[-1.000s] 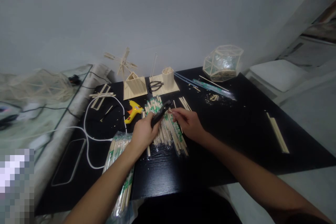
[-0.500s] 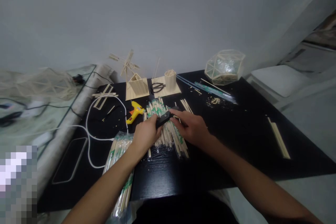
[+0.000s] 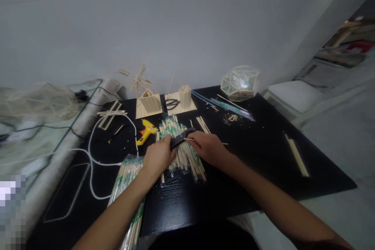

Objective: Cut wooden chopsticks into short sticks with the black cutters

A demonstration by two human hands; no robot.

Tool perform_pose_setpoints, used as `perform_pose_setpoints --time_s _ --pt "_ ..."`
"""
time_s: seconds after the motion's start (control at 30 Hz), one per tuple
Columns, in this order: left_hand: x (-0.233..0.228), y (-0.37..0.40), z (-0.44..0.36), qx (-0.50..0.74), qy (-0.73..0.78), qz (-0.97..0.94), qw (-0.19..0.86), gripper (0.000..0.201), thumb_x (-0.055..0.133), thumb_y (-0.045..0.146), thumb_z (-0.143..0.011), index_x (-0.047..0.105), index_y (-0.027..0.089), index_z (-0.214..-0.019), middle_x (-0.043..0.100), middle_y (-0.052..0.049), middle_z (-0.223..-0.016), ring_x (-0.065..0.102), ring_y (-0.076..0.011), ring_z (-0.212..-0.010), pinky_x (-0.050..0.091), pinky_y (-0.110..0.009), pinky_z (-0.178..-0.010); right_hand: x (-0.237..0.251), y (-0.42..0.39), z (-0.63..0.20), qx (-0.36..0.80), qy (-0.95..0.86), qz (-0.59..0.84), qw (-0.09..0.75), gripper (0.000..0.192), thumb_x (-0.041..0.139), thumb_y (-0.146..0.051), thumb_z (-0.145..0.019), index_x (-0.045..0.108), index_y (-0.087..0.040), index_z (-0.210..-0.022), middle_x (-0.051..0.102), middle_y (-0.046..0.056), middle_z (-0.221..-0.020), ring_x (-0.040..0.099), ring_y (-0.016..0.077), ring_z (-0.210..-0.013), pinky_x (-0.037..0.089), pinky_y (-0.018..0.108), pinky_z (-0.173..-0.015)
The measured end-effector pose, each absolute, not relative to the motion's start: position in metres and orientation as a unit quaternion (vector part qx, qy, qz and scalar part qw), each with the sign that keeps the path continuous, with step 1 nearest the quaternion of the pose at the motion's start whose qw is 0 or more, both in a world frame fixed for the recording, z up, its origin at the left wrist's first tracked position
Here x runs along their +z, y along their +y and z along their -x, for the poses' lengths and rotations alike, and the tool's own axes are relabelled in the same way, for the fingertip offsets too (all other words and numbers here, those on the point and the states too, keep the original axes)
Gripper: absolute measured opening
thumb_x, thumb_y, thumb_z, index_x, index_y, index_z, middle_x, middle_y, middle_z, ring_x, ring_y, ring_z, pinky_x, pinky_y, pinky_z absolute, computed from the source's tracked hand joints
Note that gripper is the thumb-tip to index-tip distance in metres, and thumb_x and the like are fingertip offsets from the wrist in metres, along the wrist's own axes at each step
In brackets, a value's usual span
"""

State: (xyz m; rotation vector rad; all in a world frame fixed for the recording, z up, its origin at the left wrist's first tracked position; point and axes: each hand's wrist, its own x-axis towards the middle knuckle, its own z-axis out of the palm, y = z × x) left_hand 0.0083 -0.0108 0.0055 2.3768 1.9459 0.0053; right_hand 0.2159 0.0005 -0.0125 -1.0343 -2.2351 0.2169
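My left hand (image 3: 159, 152) is wrapped round a black hand tool (image 3: 179, 139), whose exact kind is hard to make out. My right hand (image 3: 212, 146) grips a thin wooden stick (image 3: 189, 139); one end meets the tool and the other pokes out past the knuckles. Beneath both hands spreads a pile of wrapped chopsticks (image 3: 185, 160) in clear and green film. A yellow glue gun (image 3: 146, 132) lies just left of the pile. Nearer my left forearm is a bag of more chopsticks (image 3: 124, 181), partly covered by the arm.
At the back stand a stick windmill model (image 3: 149, 103), a round stick cup (image 3: 185, 95) and black-handled scissors (image 3: 171, 104). A faceted stick frame (image 3: 239, 83) sits back right. Loose sticks (image 3: 297, 156) lie at the right. A white cable (image 3: 90, 164) loops across the left side.
The view has shifted slightly, so the whole table appears lower and further left. A stick now shows in my right hand against the tool. My left hand keeps its hold.
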Motion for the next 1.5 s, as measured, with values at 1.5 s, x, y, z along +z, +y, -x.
perform_pose_setpoints --time_s 1.5 --pt "0.007 -0.014 -0.014 0.068 0.627 -0.774 0.054 0.023 0.056 0.024 -0.092 0.057 0.017 -0.115 0.067 -0.014 -0.11 0.065 -0.029 -0.103 0.05 -0.038 -0.087 -0.012 -0.009 -0.215 0.605 -0.518 0.403 0.45 0.033 0.062 -0.048 -0.094 0.054 -0.021 -0.077 0.049 -0.005 -0.062 0.033 0.0066 -0.042 0.024 0.021 -0.038"
